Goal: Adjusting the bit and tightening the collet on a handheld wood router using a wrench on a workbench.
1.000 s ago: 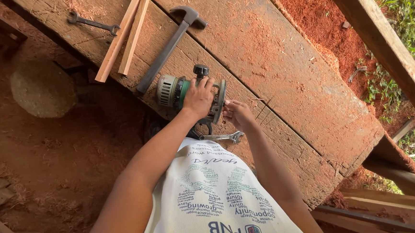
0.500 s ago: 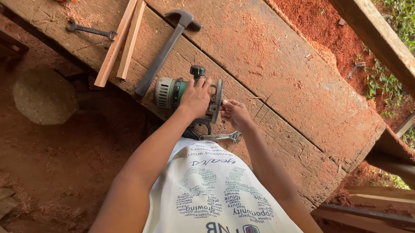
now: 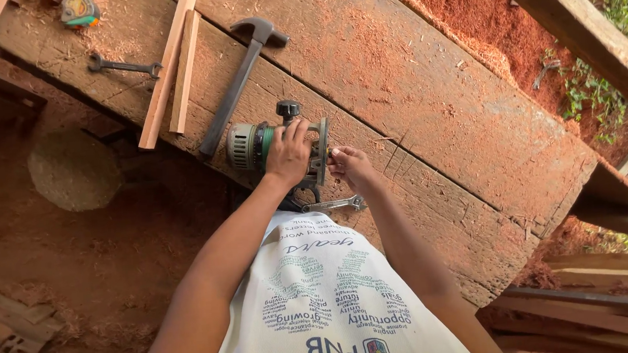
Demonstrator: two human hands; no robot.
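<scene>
The left hand (image 3: 288, 152) is clamped over the body of a green and grey router (image 3: 265, 144) that lies on its side near the front edge of the workbench (image 3: 424, 75). The right hand (image 3: 350, 167) sits just beside the router's base, fingers pinched together at something too small to make out. A black knob (image 3: 288, 110) sticks up from the router above the left hand. A silver spanner (image 3: 334, 205) lies on the bench edge just below both hands. A hammer (image 3: 239, 83) lies beside the router, its handle end close to the motor housing. Beyond it lie 2 wooden strips (image 3: 173, 69) side by side, then a dark spanner (image 3: 124, 66). A tape measure (image 3: 78, 9) lies at the bench's far corner. Reddish sawdust covers the planks.
</scene>
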